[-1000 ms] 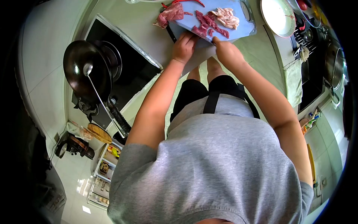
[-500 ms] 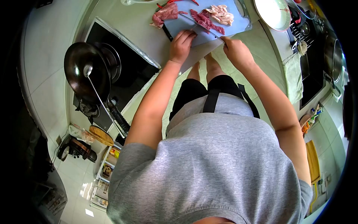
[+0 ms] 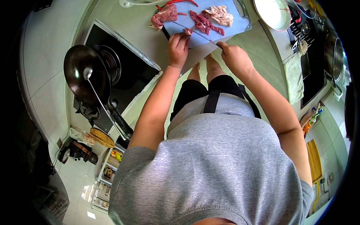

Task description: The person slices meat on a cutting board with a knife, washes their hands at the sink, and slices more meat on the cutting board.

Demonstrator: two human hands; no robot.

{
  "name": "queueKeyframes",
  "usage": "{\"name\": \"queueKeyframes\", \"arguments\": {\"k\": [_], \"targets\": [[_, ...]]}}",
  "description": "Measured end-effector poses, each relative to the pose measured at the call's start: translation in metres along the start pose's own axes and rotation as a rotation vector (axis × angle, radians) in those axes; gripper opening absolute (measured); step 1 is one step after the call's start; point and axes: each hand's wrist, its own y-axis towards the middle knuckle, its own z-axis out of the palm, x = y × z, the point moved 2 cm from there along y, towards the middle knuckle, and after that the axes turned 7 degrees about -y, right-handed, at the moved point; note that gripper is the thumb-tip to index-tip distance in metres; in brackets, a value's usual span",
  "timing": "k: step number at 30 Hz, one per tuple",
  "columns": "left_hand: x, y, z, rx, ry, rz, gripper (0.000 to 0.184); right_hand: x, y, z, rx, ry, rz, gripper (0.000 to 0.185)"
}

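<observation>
My right hand (image 3: 236, 58) grips the handle of a knife (image 3: 202, 36), whose blade lies slantwise over the blue cutting board (image 3: 232, 32). At the board's near left edge, the fingertips of my left hand (image 3: 177, 48) are on a small piece of meat (image 3: 188, 31) beside the blade. Beyond it on the left rests a larger chunk of raw meat (image 3: 165, 15). Dark red meat strips (image 3: 204, 23) lie at the middle of the board, and pale strips (image 3: 220, 15) lie to their right. A red chili (image 3: 187, 1) is at the far edge.
To the left, a black wok (image 3: 84, 75) with a metal ladle (image 3: 98, 98) sits by the dark hob (image 3: 135, 69). A white plate (image 3: 273, 14) is at the upper right, above a hanging cloth (image 3: 293, 77) and another dark hob (image 3: 313, 80).
The knife has moved from the board's near edge onto the board, then left of the dark strips. My left hand has shifted slightly left, and a small meat piece now shows at its fingertips.
</observation>
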Motion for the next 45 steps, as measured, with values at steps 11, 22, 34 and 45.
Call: {"name": "queueKeyframes", "arguments": {"k": [11, 22, 34, 45], "targets": [[0.018, 0.007, 0.009, 0.101, 0.017, -0.055, 0.021, -0.004, 0.018, 0.009, 0.083, -0.014, -0.035, 0.041], [0.006, -0.006, 0.006, 0.126, -0.035, 0.073, 0.019, 0.0, 0.047, 0.02, -0.05, -0.028, -0.108, 0.027], [0.016, 0.004, 0.002, 0.073, 0.039, -0.1, 0.021, -0.01, 0.022, 0.007, -0.097, 0.002, -0.043, 0.038], [0.009, 0.01, -0.011, -0.009, 0.044, 0.011, 0.02, -0.003, 0.009, 0.011, -0.007, 0.083, -0.068, 0.04]]}}
